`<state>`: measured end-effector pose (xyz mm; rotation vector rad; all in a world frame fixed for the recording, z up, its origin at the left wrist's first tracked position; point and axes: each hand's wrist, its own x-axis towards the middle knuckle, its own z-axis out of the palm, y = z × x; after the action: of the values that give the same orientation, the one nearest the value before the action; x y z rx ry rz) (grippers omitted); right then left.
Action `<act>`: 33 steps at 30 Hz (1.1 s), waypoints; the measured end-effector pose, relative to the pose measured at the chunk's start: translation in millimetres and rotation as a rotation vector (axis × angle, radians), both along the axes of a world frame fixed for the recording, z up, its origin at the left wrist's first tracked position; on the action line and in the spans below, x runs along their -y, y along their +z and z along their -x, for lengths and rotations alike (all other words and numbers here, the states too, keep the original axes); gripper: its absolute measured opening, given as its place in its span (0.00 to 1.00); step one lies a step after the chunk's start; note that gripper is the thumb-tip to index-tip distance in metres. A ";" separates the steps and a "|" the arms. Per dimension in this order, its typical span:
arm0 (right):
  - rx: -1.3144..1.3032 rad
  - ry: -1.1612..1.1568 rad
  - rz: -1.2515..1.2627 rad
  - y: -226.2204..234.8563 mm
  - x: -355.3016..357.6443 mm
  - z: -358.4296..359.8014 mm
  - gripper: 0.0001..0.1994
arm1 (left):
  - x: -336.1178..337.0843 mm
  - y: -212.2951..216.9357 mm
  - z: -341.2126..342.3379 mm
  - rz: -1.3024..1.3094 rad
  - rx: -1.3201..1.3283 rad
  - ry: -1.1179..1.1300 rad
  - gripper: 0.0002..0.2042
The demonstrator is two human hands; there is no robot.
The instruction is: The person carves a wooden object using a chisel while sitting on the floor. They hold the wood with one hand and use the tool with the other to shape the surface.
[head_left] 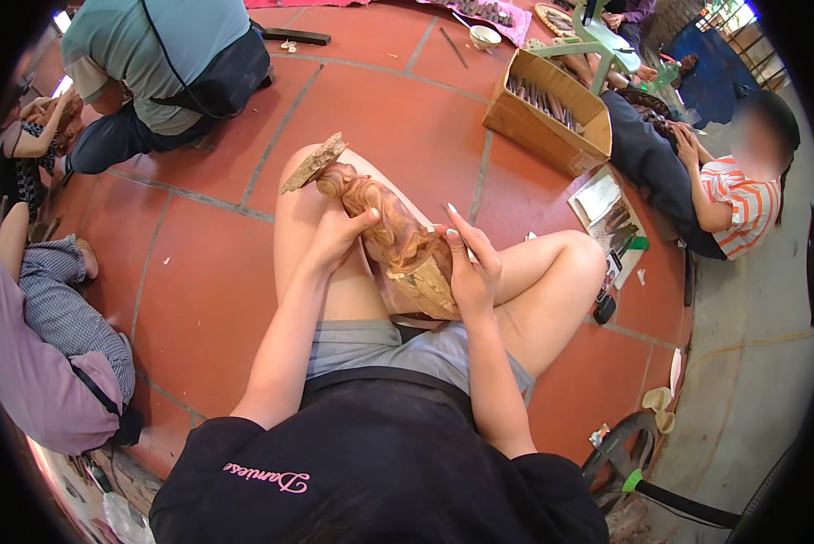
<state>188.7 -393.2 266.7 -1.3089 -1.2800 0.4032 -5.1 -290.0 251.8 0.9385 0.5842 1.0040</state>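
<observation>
While sitting with bare knees (581, 256) bent, holding a carved wooden figurine (390, 216) in the left hand (339, 236), just above the grey shorts (361, 343). Slanting along its long axis from ahead and left of that hand back toward the right hand (473, 272); pointing a rough, bark-like slab (311, 165) outward, and a pale, raw wood end (429, 283) inward beside the right palm. Curling the left hand half closed about one flank, thumb across swirled, reddish-brown grain. Bending the right hand loosely, partly open, against the opposite flank; cannot tell whether pinching anything small there.

Around both hands, large red-brown floor tiles (221, 263) with grey joints, dotted with pale chips (288, 46). Ahead and right of the right hand, an open cardboard box (534, 136) of slender tools; farther right, a co-worker in an orange-striped shirt (742, 204), near grey concrete (742, 381). Well ahead of the left hand, a person in a teal shirt (166, 54); well apart to its left, another in a mauve top (48, 381).
</observation>
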 end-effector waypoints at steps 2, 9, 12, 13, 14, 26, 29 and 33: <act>-0.030 -0.006 -0.003 -3.6 -2.5 3.8 0.14 | -0.7 -3.2 -1.3 -0.060 -0.164 0.034 0.44; 0.056 0.008 -0.041 1.6 -5.3 18.9 0.16 | 0.4 0.1 -9.1 -0.149 -0.380 0.143 0.47; 0.004 0.031 -0.043 -0.2 -6.7 23.7 0.15 | 4.7 12.1 -20.0 -0.007 -0.224 0.265 0.40; -0.043 0.045 -0.024 0.5 -5.1 23.0 0.14 | 6.1 16.5 -27.2 0.062 -0.146 0.306 0.37; -0.095 0.065 -0.009 1.7 -4.7 23.9 0.14 | 4.9 15.4 -32.1 0.078 -0.068 0.390 0.28; -0.043 0.023 -0.099 14.9 -21.9 -3.8 0.13 | -38.9 3.0 -54.4 0.146 0.604 -0.127 0.36; 0.089 0.050 -0.120 8.3 -28.9 -9.0 0.13 | -47.7 -19.4 -63.3 0.131 0.555 -0.178 0.39; 0.156 0.018 -0.122 6.2 -30.5 -9.7 0.14 | -60.4 -34.2 -58.0 0.192 0.500 -0.249 0.41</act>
<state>198.5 -362.7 272.9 -1.2457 -1.4243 0.2353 52.8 -229.7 217.6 0.5426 0.1349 0.8949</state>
